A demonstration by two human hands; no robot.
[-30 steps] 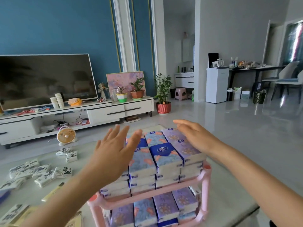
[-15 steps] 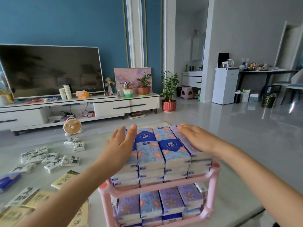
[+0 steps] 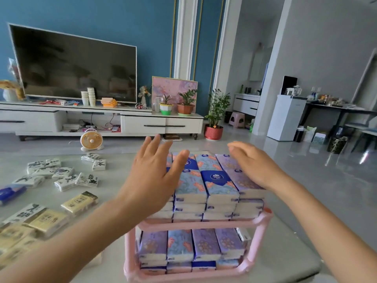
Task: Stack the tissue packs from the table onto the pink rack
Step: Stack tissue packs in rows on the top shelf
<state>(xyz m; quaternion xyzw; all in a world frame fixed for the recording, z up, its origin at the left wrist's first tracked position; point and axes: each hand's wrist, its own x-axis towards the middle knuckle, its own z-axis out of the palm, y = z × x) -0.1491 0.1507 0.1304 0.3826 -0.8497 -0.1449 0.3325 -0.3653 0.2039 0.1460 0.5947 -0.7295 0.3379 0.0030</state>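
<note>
Loose packs (image 3: 61, 180) scattered at the left edge of the tabletop (image 3: 110, 174), white and yellow, print unreadable. Left hand (image 3: 151, 180): fingers (image 3: 155, 152) spread, holding nothing, over the stack's left column. Rack (image 3: 263, 218) at the front edge, four packs across per shelf, top stack three layers. Blue pack (image 3: 216, 177) reads "Vinda". Right hand (image 3: 251, 164) lies flat on the right column, fingers released.

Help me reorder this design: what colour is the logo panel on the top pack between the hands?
Dark blue with a white logo on the pack; head view.
</note>
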